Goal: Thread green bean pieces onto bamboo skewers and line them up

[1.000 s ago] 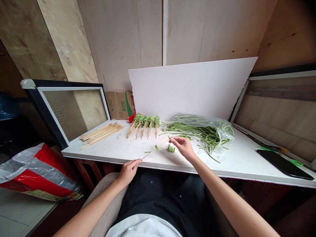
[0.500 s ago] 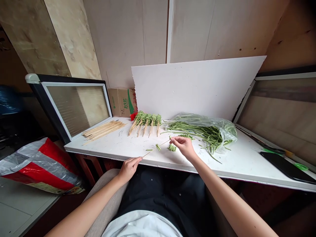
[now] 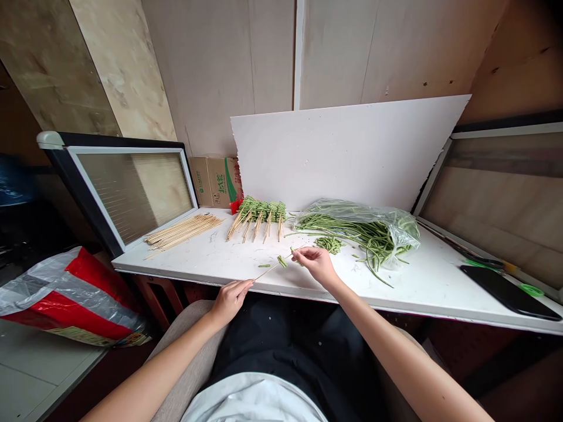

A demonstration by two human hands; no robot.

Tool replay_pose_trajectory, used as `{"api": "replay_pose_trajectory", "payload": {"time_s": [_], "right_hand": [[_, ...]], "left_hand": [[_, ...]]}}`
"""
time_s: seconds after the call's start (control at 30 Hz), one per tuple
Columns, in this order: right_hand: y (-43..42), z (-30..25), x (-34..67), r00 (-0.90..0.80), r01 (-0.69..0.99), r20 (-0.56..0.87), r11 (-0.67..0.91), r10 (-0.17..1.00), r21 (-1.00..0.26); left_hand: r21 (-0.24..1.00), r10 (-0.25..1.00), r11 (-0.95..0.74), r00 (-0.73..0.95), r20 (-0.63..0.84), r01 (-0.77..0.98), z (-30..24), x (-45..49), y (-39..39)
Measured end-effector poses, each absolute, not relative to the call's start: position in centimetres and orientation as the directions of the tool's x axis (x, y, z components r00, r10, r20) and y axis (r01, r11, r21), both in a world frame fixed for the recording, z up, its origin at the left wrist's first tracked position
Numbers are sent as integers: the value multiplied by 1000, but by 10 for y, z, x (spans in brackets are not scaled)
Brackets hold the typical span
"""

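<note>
My left hand point(image 3: 229, 299) pinches the near end of a thin bamboo skewer point(image 3: 269, 270) at the front edge of the white table point(image 3: 422, 287). One short green bean piece point(image 3: 281, 261) sits threaded on the skewer. My right hand point(image 3: 314, 262) is closed in a pinch on another bean piece at the skewer's far tip. A small heap of cut bean pieces point(image 3: 329, 243) lies just behind my right hand.
Finished bean skewers point(image 3: 259, 215) lie at the back, loose bamboo skewers point(image 3: 182, 230) to the left, a clear bag of long beans point(image 3: 365, 228) to the right. A dark phone point(image 3: 510, 291) and green-handled scissors point(image 3: 525, 287) lie far right. A framed panel point(image 3: 127, 187) leans left.
My right hand has slid left along the skewer toward the threaded piece, uncovering the heap of cut pieces behind it. My left hand stays put.
</note>
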State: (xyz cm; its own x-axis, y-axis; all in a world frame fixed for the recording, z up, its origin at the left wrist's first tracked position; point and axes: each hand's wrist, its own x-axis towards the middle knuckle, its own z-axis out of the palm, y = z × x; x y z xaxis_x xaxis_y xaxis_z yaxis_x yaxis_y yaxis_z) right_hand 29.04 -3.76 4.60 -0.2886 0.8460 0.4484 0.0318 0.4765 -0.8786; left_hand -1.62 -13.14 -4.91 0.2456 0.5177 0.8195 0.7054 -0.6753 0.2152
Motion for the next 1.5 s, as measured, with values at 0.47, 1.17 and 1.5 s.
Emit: {"api": "replay_pose_trajectory", "payload": {"time_s": [0.47, 1.17, 1.5], "right_hand": [[-45, 38, 279, -390, 34, 461, 513, 797, -857], [-33, 31, 285, -453, 395, 432, 610, 780, -687], [-38, 23, 209, -621, 634, 439, 745, 649, -205]], "left_hand": [[201, 515, -689, 276, 811, 696, -50, -16, -132], [367, 587, -598, 77, 806, 713, -51, -15, -128], [432, 655, -502, 3, 756, 749, -46, -15, -132]]}}
